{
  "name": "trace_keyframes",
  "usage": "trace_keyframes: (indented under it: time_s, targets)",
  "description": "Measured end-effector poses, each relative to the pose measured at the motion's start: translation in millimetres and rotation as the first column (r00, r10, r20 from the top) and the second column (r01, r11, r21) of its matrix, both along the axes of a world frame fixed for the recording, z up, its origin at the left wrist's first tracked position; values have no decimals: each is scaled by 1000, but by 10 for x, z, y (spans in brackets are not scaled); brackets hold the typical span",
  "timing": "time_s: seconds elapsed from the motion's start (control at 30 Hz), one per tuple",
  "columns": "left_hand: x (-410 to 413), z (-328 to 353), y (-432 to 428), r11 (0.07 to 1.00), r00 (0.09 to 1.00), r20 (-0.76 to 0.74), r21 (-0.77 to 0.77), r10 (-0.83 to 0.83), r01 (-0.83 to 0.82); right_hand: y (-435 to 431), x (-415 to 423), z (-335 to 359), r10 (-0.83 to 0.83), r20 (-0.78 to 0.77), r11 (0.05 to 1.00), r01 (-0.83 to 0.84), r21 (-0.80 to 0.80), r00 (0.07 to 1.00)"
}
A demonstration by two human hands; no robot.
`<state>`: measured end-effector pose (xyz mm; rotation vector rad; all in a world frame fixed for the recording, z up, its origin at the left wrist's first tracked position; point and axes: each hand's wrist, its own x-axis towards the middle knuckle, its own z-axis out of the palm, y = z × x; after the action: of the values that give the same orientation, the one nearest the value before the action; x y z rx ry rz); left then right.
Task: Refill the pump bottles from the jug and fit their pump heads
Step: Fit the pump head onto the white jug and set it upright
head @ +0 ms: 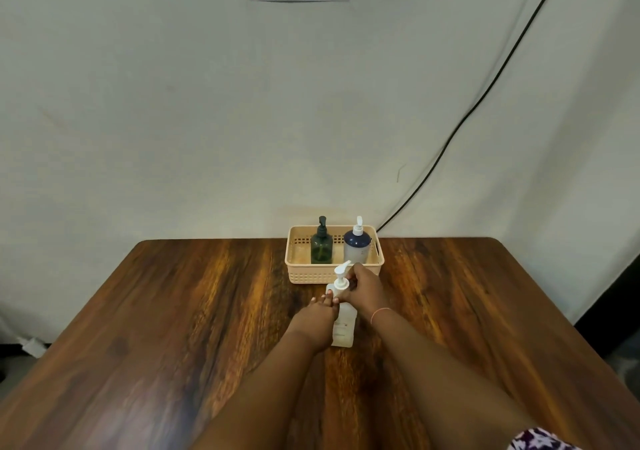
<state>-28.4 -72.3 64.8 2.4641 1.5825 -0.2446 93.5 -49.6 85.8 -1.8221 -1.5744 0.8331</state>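
We had left hand [317,316] fingers wrapped round the clear bottle [344,328], standing on the bench [173,311] just near of the basket [298,276], to stop it spinning, right hand [365,290] fingers clamped on its pump head [341,274], probably screwing it down.
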Motion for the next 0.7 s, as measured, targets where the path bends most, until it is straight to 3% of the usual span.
trace_keyframes:
  time_s: [0.2, 0.5, 0.63, 0.7]
  targets:
    - [-2, -13, 15, 1000, 1000, 7, 8, -10, 10, -112, 34, -58, 31, -178, 999, -34, -15, 983]
    - [-4, -61, 67, 1000, 1000, -6, 3, -10, 10, -86, -65, -82, -116, -94, 990, 123, 67, 989]
    - [6, -62, 71, 1000, 1000, 5, -3, 13, -13, -85, -42, -67, -35, -202, 999, 38, 9, 979]
    - [11, -56, 77, 1000, 1000, -8, -2, 14, -14, -94, -16, -57, -3, -175, 1000, 4, 5, 985]
